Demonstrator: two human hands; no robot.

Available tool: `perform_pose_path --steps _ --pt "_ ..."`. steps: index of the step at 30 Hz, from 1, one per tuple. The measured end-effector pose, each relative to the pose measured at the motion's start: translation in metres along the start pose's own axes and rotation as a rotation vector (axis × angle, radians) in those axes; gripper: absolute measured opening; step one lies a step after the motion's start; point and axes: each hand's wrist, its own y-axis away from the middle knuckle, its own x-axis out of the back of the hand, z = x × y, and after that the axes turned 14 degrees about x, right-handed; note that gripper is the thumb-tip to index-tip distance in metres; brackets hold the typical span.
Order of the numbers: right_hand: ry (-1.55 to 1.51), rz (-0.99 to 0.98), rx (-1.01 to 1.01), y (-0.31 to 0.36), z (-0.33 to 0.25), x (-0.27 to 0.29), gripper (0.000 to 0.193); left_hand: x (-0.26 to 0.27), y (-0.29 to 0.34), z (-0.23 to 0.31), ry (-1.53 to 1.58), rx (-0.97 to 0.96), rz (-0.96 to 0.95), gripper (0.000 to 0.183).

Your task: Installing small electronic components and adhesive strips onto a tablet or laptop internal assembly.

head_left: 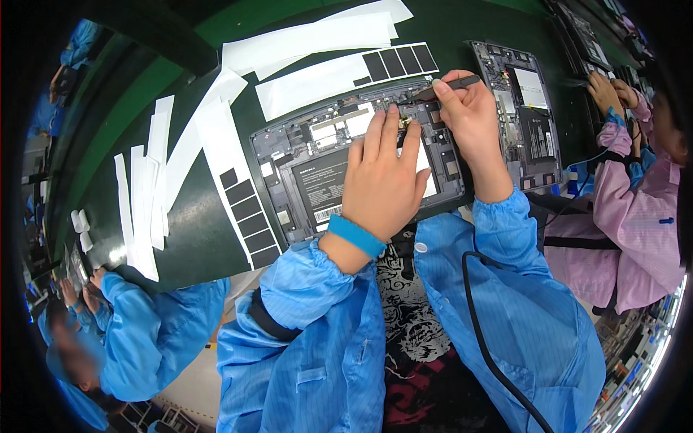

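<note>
An opened laptop or tablet chassis [451,169] lies in front of me, its dark frame, circuit parts and black battery [317,184] exposed. My left hand [382,180], with a blue band at the wrist, rests over its middle. The fingers are stretched out, and the tips touch parts near the far edge. Dark tweezers [465,81] are pinched in my right hand [473,119] above the chassis's far right part. They slant down to the left, pointing at the far edge near my left fingertips. What their tips touch is too small to tell.
White backing sheets with black pads [249,216] lie left of and beyond the chassis. Loose white strips [148,187] spread across the green table [191,252]. A second opened chassis [541,137] lies to the right. Co-workers in pink [628,195] and blue [159,325] sit at either side.
</note>
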Motion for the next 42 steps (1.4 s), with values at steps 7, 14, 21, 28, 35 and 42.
perform_pose_path --steps 7,14,21,28,35,42 --pt "0.028 0.005 0.009 0.001 -0.002 -0.002 0.017 -0.007 0.000 0.005 -0.263 -0.037 0.046 0.063" --pt "0.082 0.041 0.047 0.006 -0.009 -0.007 0.020 -0.010 -0.007 0.025 -0.466 -0.051 0.041 0.066" --pt "-0.079 0.031 0.139 0.010 -0.007 -0.009 0.016 -0.015 -0.001 0.028 -0.487 -0.013 0.029 0.065" --pt "-0.102 0.124 0.241 0.019 -0.005 -0.007 0.015 -0.019 0.003 0.028 -0.473 0.025 0.058 0.066" --pt "-0.171 0.120 0.265 0.019 0.004 0.000 0.017 0.063 0.025 -0.010 -0.038 0.184 0.088 0.035" --pt "-0.093 0.047 0.212 0.018 -0.001 -0.004 0.016 0.070 0.027 -0.035 0.080 0.188 0.063 0.021"
